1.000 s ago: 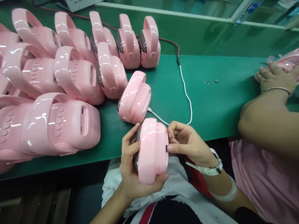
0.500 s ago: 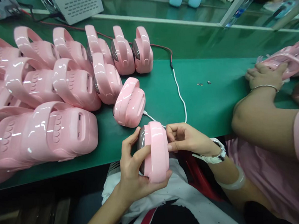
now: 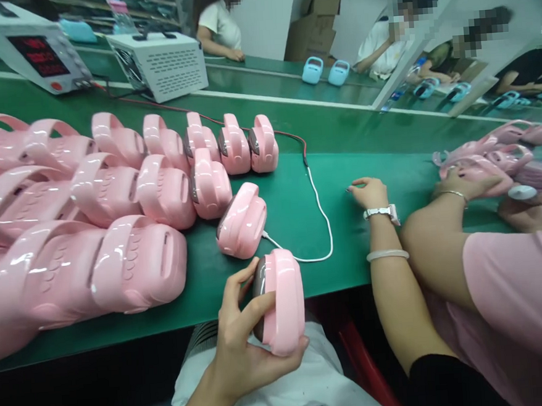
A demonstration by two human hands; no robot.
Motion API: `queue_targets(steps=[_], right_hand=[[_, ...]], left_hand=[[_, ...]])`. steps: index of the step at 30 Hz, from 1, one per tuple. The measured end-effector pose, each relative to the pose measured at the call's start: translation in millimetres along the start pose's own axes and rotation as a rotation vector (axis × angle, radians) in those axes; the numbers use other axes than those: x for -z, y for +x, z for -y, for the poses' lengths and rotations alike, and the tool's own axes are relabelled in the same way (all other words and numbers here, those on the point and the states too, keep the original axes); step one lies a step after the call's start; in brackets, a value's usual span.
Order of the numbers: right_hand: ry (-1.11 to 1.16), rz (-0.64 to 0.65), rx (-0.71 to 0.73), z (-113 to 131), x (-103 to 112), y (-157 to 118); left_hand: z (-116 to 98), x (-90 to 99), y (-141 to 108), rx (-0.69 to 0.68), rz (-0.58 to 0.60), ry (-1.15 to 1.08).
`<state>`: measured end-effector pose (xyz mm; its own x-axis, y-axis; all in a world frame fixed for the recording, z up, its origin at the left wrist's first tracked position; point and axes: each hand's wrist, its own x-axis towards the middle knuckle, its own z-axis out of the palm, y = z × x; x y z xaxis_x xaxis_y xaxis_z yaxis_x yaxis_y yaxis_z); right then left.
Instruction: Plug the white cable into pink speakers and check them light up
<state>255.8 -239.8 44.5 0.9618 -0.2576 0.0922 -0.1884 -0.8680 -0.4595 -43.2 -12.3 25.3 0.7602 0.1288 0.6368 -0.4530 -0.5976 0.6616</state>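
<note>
My left hand (image 3: 240, 332) is wrapped round a pink handled device (image 3: 288, 301) with a dark glossy front, held upright at the table's near edge. Over the green table (image 3: 345, 272), to the right, my right hand (image 3: 370, 193) has its fingers drawn together low at the surface. A dark speck shows at its fingertips, too small to name. A white cable (image 3: 325, 218) runs left of that hand to another pink device (image 3: 241, 222), which leans on the table just beyond the held one.
Rows of pink devices (image 3: 138, 255) fill the left side. Two power units (image 3: 163, 65) stand behind them. At right, a co-worker's arm (image 3: 435, 235) reaches to more pink devices (image 3: 477, 170), close beside my right arm. Blue devices (image 3: 312, 70) sit beyond the partition.
My right hand has left the held device and moved right and away from me, to where small dark pieces lay. My left hand keeps its hold. The view has tilted up.
</note>
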Motion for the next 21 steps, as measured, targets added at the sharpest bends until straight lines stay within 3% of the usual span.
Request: queue_targets(steps=[7,12,14,17,21], right_hand=[[0.013,-0.023,-0.082,-2,-2,3],[0.372,0.015,-0.070,17,2,-16],[0.647,0.161,0.016,35,2,-43],[1.075,0.532,0.176,66,-3,-97],[1.166,0.794,0.287,94,-12,-150]], left_hand=[[-1,-1.2,-4,0.019,-0.030,-0.004],[1,1.5,-4,-0.015,-0.002,0.086],[3,3.5,-3,-0.017,0.034,0.072],[6,6.9,-1,-0.024,0.073,0.046],[12,13.1,3,-0.057,0.122,0.043]])
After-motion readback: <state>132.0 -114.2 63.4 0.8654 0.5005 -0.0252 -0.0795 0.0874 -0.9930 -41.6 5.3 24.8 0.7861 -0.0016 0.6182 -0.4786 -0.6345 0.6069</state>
